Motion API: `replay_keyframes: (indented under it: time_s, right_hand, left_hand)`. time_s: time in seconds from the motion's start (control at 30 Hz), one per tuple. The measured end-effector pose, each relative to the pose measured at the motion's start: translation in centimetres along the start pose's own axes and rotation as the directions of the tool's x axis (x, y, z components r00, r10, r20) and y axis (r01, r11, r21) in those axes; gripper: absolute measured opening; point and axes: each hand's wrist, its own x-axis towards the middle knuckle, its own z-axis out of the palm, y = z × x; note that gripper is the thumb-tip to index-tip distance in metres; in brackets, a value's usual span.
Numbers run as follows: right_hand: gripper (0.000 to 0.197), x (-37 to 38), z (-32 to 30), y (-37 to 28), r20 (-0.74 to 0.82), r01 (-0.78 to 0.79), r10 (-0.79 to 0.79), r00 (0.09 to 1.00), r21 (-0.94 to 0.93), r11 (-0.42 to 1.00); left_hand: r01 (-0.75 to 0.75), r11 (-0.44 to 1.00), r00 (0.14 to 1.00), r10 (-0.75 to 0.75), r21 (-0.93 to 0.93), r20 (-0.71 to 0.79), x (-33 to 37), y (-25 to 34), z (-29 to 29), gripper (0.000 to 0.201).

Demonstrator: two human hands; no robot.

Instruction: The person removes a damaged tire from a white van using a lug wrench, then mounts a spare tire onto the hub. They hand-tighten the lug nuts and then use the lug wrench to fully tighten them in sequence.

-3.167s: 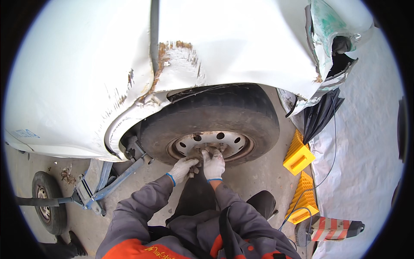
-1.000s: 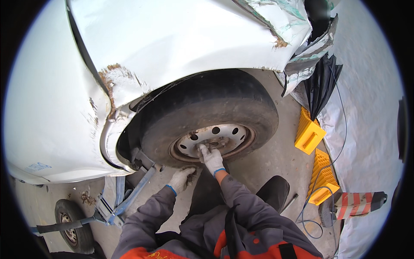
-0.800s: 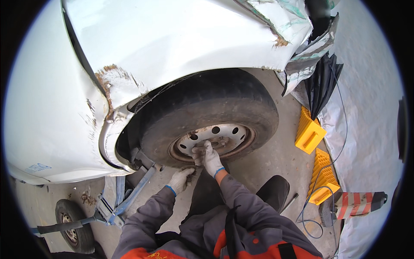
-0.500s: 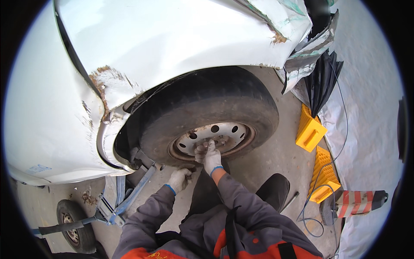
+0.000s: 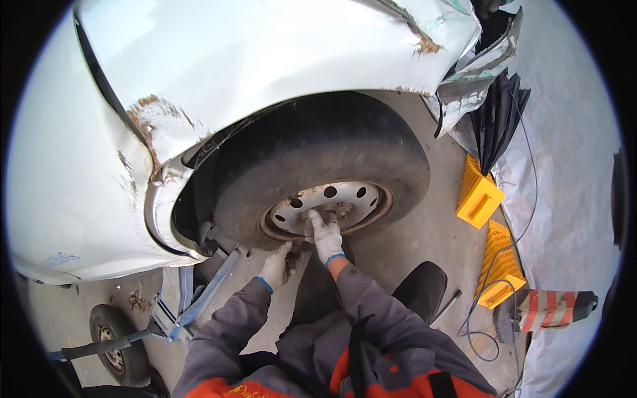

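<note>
A car wheel (image 5: 361, 159) with a black tyre and a worn silver steel rim (image 5: 345, 194) sits under the white car's fender. My right hand (image 5: 326, 239), in a white glove with a blue cuff, reaches to the rim's centre by the hub. Its fingers are bent against the hub area, and whatever they pinch is hidden. Just below the tyre's lower edge is my left hand (image 5: 276, 266), gloved alike, with its fingers curled together. Something dark and small shows by those fingers, too unclear to name.
The dented, rusty white fender (image 5: 265, 60) arches over the wheel. A blue jack (image 5: 176, 318) stands at lower left near a spare wheel (image 5: 118, 345). On the right are yellow wheel chocks (image 5: 479, 202), a cable (image 5: 527, 219) and a striped red-white object (image 5: 554, 310). A metal bar (image 5: 448, 307) lies by my knee.
My left hand has moved up and slightly right, closer to the tyre's lower edge. My right hand stays at the hub, with its fingers shifted a little left and lower. The view has tilted slightly.
</note>
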Motion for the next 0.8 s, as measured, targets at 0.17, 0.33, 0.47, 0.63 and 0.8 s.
replay_keyframes:
  time_s: [0.17, 0.33, 0.47, 0.63, 0.8]
  right_hand:
    - [0.034, -1.3, -0.5, -2.9, 0.241, -0.468, 0.404, 0.882, 0.359, 0.808]
    - [0.055, -0.4, -0.7, -1.4, 0.131, -0.267, 0.252, 0.959, 0.114, 0.957]
    - [0.057, -1.0, -3.0, -0.2, 0.072, -0.324, 0.327, 0.942, -0.049, 0.945]
    - [0.062, -2.2, -3.6, 0.6, 0.236, 0.016, 0.203, 0.95, -0.69, 0.724]
    - [0.058, -0.3, -3.7, 3.2, 0.296, 0.102, 0.152, 0.943, -0.693, 0.713]
  left_hand:
    - [-0.002, 1.0, 1.0, 0.003, -0.019, 0.029, 0.0, 0.6, -0.3, 0.02]
    - [-0.051, 0.997, 0.999, 0.051, 0.053, 0.001, 0.9, 0.4, 0.2, 0.017]
    - [-0.13, 0.983, 0.991, 0.125, 0.132, 0.048, 0.6, 1.0, 1.7, 0.018]
    - [-0.343, 0.591, 0.903, 0.422, 0.73, 0.082, 1.7, 0.1, 2.3, 0.037]
    - [-0.422, 0.345, 0.834, 0.51, 0.838, 0.21, 3.9, -0.2, 0.9, 0.049]
